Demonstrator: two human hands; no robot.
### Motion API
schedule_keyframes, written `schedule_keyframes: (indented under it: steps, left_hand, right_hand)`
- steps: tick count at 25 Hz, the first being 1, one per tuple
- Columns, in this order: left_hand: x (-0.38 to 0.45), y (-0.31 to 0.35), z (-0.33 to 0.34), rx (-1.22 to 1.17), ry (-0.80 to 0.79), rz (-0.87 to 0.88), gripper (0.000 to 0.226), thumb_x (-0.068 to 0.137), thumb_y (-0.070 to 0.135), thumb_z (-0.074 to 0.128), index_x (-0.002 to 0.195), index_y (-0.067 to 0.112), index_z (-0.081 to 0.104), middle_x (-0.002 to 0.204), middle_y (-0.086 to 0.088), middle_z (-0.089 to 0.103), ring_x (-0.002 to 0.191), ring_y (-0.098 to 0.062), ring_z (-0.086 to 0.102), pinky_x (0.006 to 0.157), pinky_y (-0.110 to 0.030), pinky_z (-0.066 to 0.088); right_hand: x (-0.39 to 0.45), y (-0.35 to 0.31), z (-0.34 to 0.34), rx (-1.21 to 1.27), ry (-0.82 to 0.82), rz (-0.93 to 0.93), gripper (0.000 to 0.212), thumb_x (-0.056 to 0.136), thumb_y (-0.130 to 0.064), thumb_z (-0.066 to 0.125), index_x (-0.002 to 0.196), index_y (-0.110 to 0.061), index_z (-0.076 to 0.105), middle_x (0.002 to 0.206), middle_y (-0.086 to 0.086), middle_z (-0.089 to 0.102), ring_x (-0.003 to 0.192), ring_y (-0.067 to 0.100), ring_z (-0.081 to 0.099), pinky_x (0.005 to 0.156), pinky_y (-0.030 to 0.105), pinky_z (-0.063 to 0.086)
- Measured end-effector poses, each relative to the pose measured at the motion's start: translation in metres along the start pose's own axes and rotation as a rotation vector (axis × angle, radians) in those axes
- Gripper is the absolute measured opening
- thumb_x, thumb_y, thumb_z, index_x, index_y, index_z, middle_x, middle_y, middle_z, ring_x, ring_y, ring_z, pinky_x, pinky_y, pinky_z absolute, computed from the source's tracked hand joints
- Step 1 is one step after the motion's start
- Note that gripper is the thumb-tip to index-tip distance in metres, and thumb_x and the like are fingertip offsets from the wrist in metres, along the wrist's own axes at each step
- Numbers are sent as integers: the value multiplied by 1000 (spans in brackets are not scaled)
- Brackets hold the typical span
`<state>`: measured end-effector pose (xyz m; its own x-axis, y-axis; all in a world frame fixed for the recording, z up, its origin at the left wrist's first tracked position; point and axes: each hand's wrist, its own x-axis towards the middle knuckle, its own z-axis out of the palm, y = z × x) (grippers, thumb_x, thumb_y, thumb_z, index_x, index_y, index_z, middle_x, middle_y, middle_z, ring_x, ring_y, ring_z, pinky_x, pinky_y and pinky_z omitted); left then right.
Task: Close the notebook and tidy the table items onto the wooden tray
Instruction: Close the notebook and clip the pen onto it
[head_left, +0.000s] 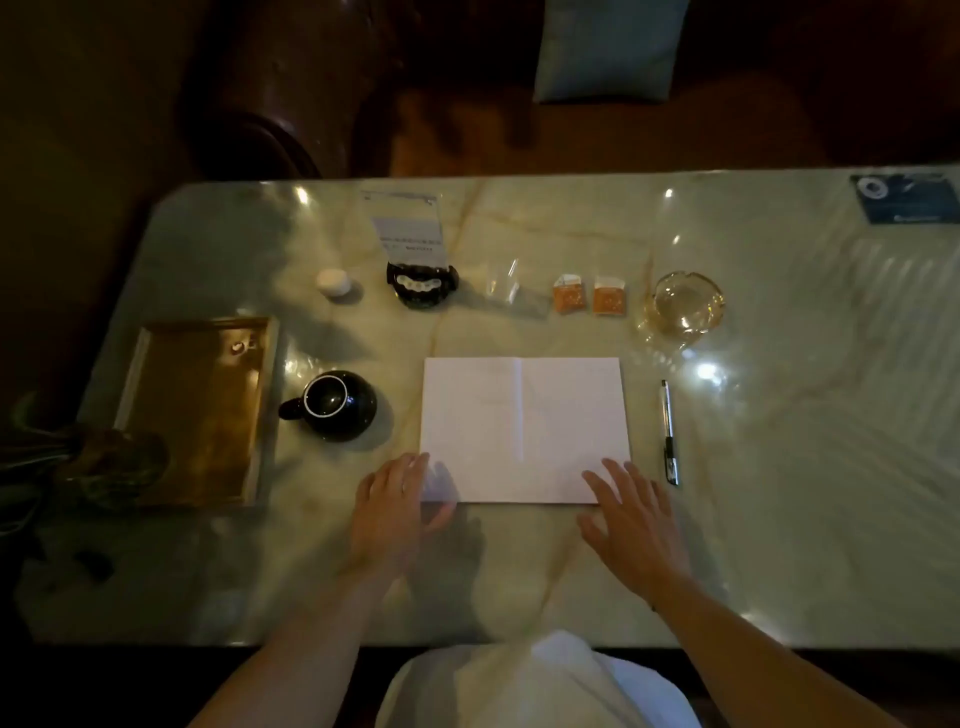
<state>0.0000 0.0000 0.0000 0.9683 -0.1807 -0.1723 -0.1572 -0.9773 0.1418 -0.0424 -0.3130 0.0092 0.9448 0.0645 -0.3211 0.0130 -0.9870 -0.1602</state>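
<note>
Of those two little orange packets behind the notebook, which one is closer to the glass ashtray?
The right orange packet, which lies next to the glass ashtray. The left orange packet lies on its far side, nearer the clear plastic wrapper.

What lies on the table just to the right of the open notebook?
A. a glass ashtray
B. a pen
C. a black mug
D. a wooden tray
B: the pen lies alongside the right edge of the open notebook, while the mug and tray are on its left and the ashtray is farther back.
</note>
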Motion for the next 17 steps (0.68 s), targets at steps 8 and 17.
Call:
schedule_keyframes:
  steps: [8, 17]
  left_hand:
    - [3, 33, 6, -64, -136, -343, 81, 80, 67, 49, 137, 11, 37, 128, -9, 43, 110, -28, 47, 88, -40, 43]
    - [28, 43, -5, -510, -200, -721, 61, 73, 44, 70, 118, 6, 53, 117, -16, 55, 105, -33, 54, 87, -37, 49]
  right_hand:
    - [-8, -3, 29, -46, -171, 37, 79, 92, -67, 29, 152, -35, -10, 160, 4, -23, 145, 30, -24, 120, 51, -1]
    - [-8, -3, 26, -59, -252, 36, 81, 90, -71, 18, 145, -35, -30, 151, 4, -42, 137, 30, -40, 117, 51, -11]
